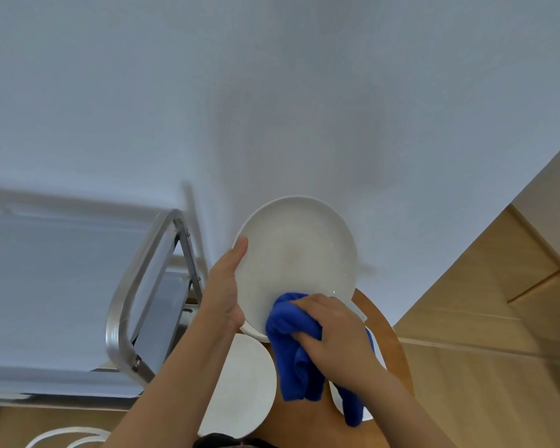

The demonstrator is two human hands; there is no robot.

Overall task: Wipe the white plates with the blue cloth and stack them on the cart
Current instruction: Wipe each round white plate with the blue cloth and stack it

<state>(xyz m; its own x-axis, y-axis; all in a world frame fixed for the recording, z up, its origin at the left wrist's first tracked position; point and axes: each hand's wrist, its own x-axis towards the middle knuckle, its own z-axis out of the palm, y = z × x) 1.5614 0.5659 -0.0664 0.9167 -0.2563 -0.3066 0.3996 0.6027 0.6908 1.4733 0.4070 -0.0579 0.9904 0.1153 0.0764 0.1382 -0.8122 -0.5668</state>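
The right hand grips the bunched blue cloth against the lower face of the raised white plate. The left hand holds that plate's left rim, thumb along the edge. Wipe in overlapping arcs with the plate steady. More plates lie below on the wooden counter; the cart stands left.

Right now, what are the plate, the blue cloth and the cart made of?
The plate looks like glazed white ceramic, smooth with a soft sheen, though it could be melamine. The blue cloth looks like fuzzy microfibre that folds limply. The cart frame looks like brushed, shiny metal.
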